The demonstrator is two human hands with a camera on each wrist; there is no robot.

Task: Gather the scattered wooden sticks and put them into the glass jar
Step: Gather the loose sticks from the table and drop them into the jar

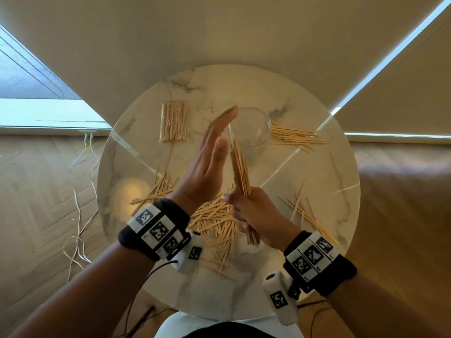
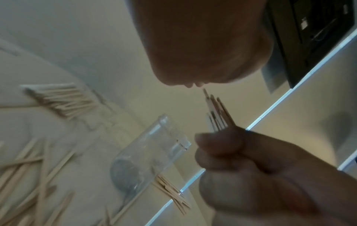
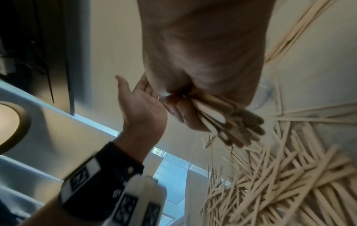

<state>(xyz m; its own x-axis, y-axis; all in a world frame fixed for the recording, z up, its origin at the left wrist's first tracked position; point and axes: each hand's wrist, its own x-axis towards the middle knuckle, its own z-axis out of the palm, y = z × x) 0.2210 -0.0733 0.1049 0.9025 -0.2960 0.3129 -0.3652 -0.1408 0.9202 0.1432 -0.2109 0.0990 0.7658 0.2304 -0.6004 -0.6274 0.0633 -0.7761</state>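
Underneath, loose sticks (image 1: 214,220) litter round marble table (image 1: 336,167).

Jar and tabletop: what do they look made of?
Jar: clear glass by the look, since the table shows through it and its rim glints; plastic can't be ruled out. Tabletop: glossy white with grey veins and lamp reflections, so polished marble or a marble-look finish.

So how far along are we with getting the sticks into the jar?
Early. The clear glass jar looks empty. In hand: the right hand grips a bundle of thin wooden sticks, with the flat, open left hand beside it. Left: loose stick piles on the round marble table, in front, left, right, beside the jar, and a bagged pack.
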